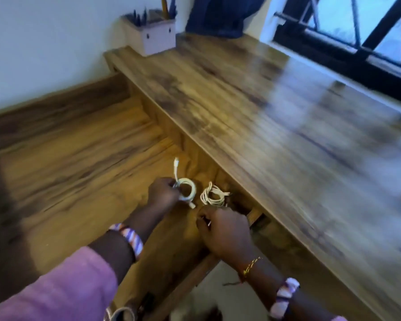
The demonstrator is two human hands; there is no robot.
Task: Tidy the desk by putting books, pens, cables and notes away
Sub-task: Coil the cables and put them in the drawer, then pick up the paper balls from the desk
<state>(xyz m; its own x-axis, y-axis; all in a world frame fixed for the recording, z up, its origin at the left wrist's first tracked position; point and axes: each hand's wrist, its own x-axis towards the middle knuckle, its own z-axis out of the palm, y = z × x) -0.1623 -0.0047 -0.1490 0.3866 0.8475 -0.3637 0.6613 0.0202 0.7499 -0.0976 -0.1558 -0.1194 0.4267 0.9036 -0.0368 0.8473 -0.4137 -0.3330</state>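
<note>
Below the worktop point(252, 100) edge, in the open drawer point(148, 228), the left hand point(162, 193) pinches a coiled white cable point(187, 189), its plug end sticking up. A second coiled cable point(214, 195) lies just beside it, near the right hand point(225, 230), whose fingers are curled; what they hold cannot be told. No writing is readable.

Left hand point(161, 192) grips a coiled white cable point(187, 189) inside the open drawer point(116, 172), beside another coil point(214, 195)

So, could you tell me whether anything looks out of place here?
Nothing stands out. Two coiled white cables sit in the open drawer: the left hand holds one, the other lies beside it.
</note>
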